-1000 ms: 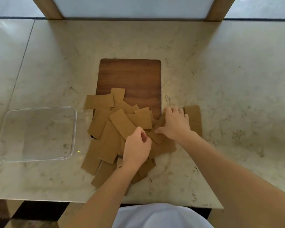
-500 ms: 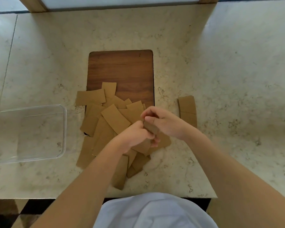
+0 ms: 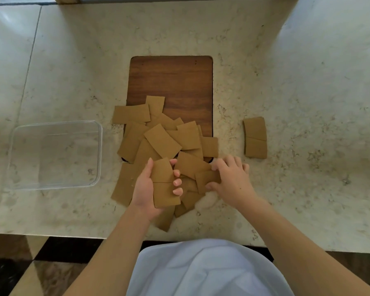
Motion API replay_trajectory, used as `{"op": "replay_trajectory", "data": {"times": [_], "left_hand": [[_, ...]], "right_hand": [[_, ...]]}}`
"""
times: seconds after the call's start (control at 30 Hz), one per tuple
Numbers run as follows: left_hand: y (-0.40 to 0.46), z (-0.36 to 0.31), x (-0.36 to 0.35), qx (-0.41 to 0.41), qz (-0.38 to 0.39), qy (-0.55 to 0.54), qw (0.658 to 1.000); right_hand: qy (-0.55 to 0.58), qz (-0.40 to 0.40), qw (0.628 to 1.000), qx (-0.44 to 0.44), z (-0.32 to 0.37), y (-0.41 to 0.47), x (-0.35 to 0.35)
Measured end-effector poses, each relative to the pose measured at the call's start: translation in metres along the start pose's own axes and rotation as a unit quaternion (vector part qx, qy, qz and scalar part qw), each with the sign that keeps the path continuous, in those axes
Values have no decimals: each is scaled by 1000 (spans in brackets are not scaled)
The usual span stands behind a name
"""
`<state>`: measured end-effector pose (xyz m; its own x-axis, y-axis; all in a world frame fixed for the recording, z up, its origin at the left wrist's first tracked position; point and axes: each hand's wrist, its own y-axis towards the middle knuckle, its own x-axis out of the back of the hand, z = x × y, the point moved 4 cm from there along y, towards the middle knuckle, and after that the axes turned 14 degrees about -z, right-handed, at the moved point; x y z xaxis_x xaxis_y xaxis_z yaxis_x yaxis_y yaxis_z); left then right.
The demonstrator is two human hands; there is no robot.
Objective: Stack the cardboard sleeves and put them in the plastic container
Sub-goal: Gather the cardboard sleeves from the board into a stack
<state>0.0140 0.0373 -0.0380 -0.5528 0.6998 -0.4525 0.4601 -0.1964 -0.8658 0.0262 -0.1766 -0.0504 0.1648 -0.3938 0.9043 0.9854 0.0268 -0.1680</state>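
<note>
The left hand (image 3: 146, 189) is holding a flat brown cardboard sleeve (image 3: 163, 182) palm up, its thumb along the left edge and its fingers (image 3: 176, 182) curling round the right edge, just above the near end of a loose heap of brown cardboard sleeves (image 3: 162, 142). The right hand (image 3: 233, 180) is reaching palm down onto the heap's right side, its thumb and fingers pinching another cardboard sleeve (image 3: 205, 178) that is lying against its neighbours. The heap is sprawling over the pale marbled stone worktop (image 3: 308, 82) and overlapping the near end of a dark rectangular wooden board (image 3: 171, 82). A separate pair of brown sleeves (image 3: 255, 136) is lying end to end on the worktop, right of the board and apart from the heap. The clear square plastic container (image 3: 98, 154) is sitting to the left of the heap, near it, holding no sleeves. A white garment (image 3: 205, 270) is showing at the bottom edge.
</note>
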Motion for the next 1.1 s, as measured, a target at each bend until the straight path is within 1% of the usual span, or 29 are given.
{"op": "replay_trajectory", "data": {"times": [0.07,0.13,0.17,0.27,0.3,0.37,0.43,0.5,0.57,0.7,0.73,0.77,0.83,0.97,1.03,1.1], "left_hand": [[-2,5,4,0,5,-3,1000],[-4,7,8,-8,6,-17,1000],[-4,8,10,-10,7,-20,1000],[-4,10,13,-11,0,-10,1000],[-5,11,15,-11,-1,0,1000],[-5,13,15,-13,-4,22,1000],[-4,14,13,-18,-9,36,999],[-4,16,10,-25,-15,42,999],[-4,14,9,-33,-19,38,999],[-3,9,8,-44,-27,42,998],[-2,9,7,-43,-30,48,997],[-2,9,6,-41,-31,55,997],[-2,12,3,-31,-26,63,997],[-1,20,-4,-24,-10,75,997],[-1,25,-6,-36,-10,94,995],[-1,28,-8,-34,-25,105,994]], "right_hand": [[-5,0,999,-39,-5,-3,3],[-23,27,997,-65,-8,-6,5],[-13,52,996,-72,-10,-7,6],[98,162,978,-87,-10,-16,9],[128,176,972,-87,-7,-19,11],[175,169,965,-99,2,-22,16],[239,142,951,-134,11,-23,21],[313,109,926,-179,18,-25,26],[387,103,888,-227,23,-27,29],[521,162,781,-304,26,-32,26],[540,172,765,-306,26,-32,27],[550,177,757,-304,27,-33,28],[555,174,754,-306,28,-33,30],[540,174,767,-300,37,-29,31],[502,171,797,-290,43,-29,30],[469,155,824,-277,48,-29,29]]}}
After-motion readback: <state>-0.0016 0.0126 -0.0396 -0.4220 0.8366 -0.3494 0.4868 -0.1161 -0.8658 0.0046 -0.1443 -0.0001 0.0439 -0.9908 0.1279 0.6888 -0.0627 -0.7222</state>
